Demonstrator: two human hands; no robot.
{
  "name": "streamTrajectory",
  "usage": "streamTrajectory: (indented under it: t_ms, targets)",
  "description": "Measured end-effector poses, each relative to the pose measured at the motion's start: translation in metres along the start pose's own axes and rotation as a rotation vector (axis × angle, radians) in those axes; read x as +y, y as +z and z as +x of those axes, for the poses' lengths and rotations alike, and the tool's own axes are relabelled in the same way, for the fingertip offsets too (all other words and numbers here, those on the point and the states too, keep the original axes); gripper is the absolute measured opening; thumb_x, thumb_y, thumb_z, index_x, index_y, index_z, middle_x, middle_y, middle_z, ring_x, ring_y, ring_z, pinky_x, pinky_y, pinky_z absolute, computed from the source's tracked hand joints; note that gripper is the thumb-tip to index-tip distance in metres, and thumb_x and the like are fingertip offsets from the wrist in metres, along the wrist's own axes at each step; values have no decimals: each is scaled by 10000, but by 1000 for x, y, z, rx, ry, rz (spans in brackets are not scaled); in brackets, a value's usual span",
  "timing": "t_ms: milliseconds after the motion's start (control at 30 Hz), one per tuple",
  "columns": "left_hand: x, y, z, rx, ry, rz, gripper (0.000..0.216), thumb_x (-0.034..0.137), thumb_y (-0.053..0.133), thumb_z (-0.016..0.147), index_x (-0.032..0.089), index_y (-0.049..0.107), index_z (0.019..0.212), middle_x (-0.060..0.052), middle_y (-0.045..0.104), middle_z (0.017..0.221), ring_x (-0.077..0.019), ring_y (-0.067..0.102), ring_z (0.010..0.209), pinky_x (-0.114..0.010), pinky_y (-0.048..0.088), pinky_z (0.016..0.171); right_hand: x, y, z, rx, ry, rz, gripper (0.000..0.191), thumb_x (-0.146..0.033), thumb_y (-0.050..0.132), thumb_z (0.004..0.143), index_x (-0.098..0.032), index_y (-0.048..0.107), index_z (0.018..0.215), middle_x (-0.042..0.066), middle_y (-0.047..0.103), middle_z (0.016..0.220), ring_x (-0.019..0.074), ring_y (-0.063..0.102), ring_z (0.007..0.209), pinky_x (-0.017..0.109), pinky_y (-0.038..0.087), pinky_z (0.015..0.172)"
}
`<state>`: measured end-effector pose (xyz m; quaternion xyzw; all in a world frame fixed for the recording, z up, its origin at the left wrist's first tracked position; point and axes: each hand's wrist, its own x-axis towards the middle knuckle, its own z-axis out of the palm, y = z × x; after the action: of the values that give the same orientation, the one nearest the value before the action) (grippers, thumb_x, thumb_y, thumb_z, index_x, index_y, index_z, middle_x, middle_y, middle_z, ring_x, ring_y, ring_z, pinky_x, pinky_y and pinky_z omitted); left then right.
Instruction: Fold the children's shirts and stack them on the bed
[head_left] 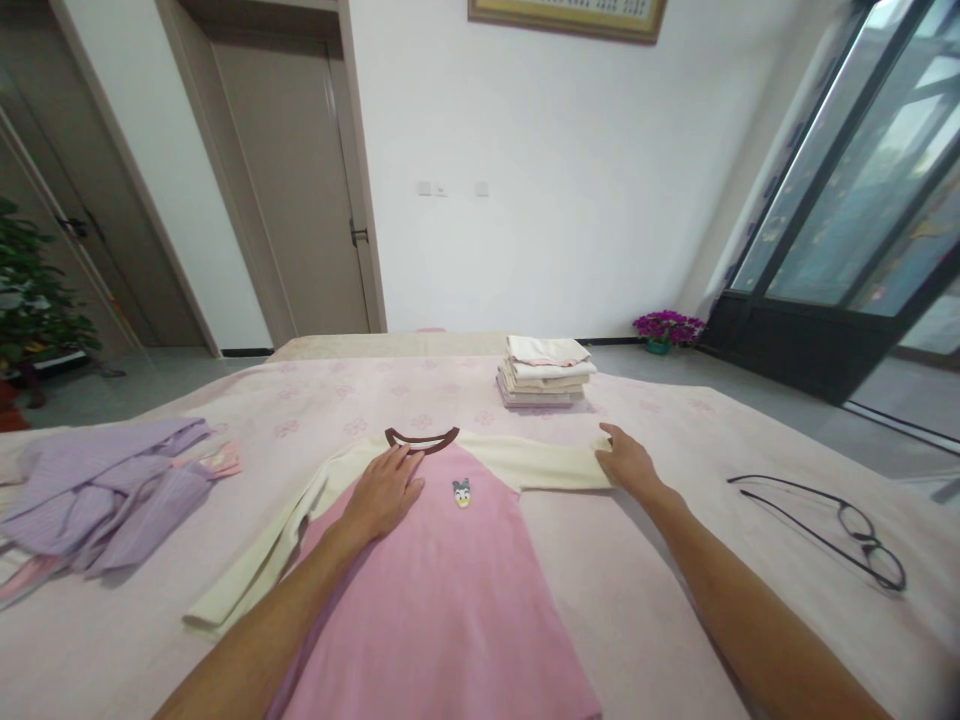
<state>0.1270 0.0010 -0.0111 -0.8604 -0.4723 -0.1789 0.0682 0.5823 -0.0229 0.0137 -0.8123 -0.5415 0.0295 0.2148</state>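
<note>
Purple clothes [112, 495]: heaped at the left on the bed [675, 620]. Pink shirt [442, 600]: spread flat at the centre of the bed, cream sleeves laid out to both sides. Left hand [384, 492]: laid flat, fingers spread, on the shirt just below the collar. Folded stack [544, 372]: set beyond the shirt. Right hand [626, 462]: pressed open on the end of the right sleeve. Glasses [840, 528]: placed at the right, well apart.
</note>
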Motion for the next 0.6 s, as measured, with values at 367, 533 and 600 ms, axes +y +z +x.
streamTrajectory:
  t_ms: [367,533,600]
  targets:
    - [1,-1,0,-3,-4,1,465,410,387,978,184,525,1360,-122,495,1441,-264,421,1350,-449,316,1134,1,-5,-14,51,43,-216,433,-256,416,928,-226,529,1345,131,557,1260,258,598,1059,357,453,852]
    - [2,0,0,0,0,3,465,398,394,979,180,517,1372,-126,506,1430,-265,421,1350,-454,310,1135,-25,-13,-13,118,-119,-362,381,-241,460,914,-230,621,1260,134,594,1205,298,549,1077,389,422,851]
    - [1,1,0,2,1,3,467,402,389,981,184,516,1374,-126,500,1437,-269,416,1354,-462,311,1133,-44,-10,-11,96,-189,-352,346,-259,456,928,-244,657,1209,121,616,1186,288,543,1076,380,403,868]
